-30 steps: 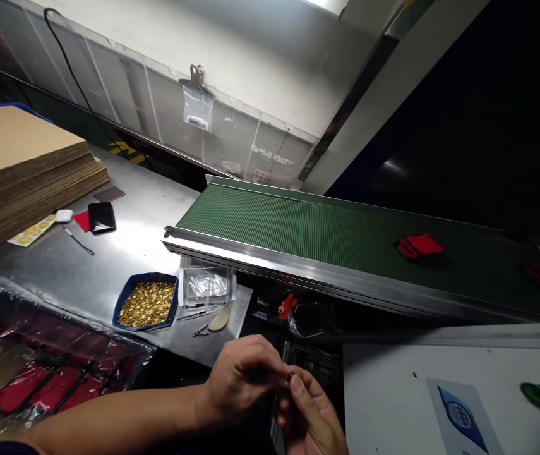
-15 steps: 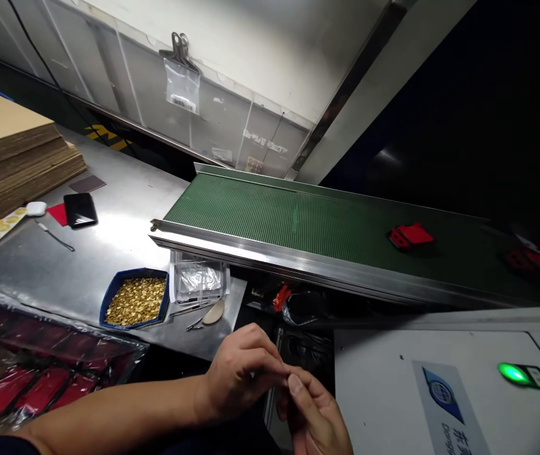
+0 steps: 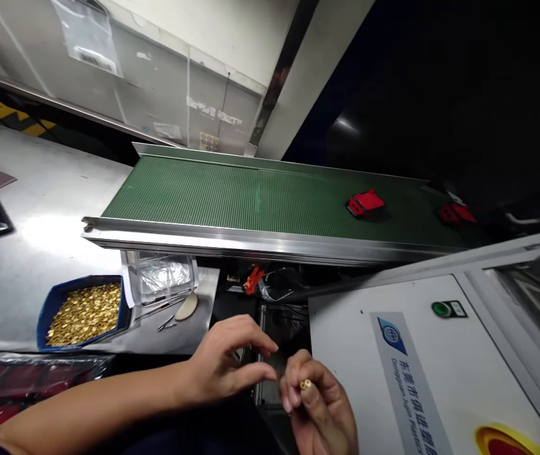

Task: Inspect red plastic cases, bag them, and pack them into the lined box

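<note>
My left hand (image 3: 232, 363) is just left of my right, its thumb and forefinger parted with nothing between them. Pinched between the thumb and fingers of my right hand (image 3: 321, 407) are small brass inserts (image 3: 305, 384), round ends facing up; at least two show. On the metal table, a blue tray (image 3: 43, 325) is heaped with many small brass pieces (image 3: 87, 315) of similar colour. Beside the tray lie a clear plastic bag (image 3: 163, 278), thin metal tools (image 3: 168, 323) and a pale oval piece (image 3: 187, 307).
A green conveyor belt (image 3: 213, 196) carries a red and black part (image 3: 367, 203), with another red part (image 3: 456, 215) farther right. A white machine cabinet (image 3: 340, 335) stands at right with a yellow-ringed button (image 3: 506, 439). Bagged red parts (image 3: 42, 385) lie at lower left.
My hands have come apart; the left has opened, and brass inserts now show in my right fingers. The view has swung right. The green light on the cabinet has dimmed.
</note>
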A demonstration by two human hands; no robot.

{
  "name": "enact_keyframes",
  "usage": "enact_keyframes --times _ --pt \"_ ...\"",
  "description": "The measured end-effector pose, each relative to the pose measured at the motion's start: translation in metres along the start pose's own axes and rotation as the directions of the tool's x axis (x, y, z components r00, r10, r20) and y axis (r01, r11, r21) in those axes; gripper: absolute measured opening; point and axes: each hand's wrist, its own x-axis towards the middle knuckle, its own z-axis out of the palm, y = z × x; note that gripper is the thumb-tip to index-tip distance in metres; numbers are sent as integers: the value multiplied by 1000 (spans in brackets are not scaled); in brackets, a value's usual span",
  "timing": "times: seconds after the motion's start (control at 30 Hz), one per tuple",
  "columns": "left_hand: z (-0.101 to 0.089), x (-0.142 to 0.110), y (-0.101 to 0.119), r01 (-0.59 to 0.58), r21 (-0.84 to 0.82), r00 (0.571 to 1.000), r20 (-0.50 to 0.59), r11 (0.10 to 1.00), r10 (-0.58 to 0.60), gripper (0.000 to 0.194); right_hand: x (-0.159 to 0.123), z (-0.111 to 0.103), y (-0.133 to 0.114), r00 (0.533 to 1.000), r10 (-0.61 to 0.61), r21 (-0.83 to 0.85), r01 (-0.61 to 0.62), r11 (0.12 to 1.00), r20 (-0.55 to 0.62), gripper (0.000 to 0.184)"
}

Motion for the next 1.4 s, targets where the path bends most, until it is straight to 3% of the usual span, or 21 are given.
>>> enact_keyframes --times 0.13,0.33,0.6,1.1,1.4 --pt "7 -2 -4 90 30 996 27 996 -90 11 1 -9 -32 990 -134 -156 125 980 -49 10" --pt "13 -1 -9 158 28 985 61 987 -159 13 9 -18 -44 955 -297 -186 289 939 -15 9" --pt "20 -1 -14 244 40 967 70 969 -246 17 15 -30 -44 963 -266 -146 256 956 -49 7" --pt "33 -2 -15 286 59 949 118 956 -291 22 10 -40 -39 971 -232 -100 225 969 -66 14" --pt "39 6 -2 175 -15 983 53 984 -174 14 4 -34 -32 978 -205 -147 199 969 -27 19"
